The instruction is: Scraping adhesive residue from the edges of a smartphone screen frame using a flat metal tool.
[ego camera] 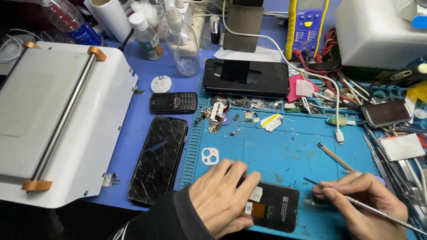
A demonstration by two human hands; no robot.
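Item: opened phone point(273, 205), lying back-up on blue mat point(275, 151), internals showing. Left hand point(220, 195) is pressing it flat, fingers together. Right hand point(360, 195) is pinching metal pry tool point(331, 192), tip just beside the phone's edge. Cracked phone point(159, 158) is lying untouched

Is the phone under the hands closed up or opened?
Opened: the phone lies with its back cover off, showing a dark inner plate, an orange flex strip and labels. The left hand presses it down.
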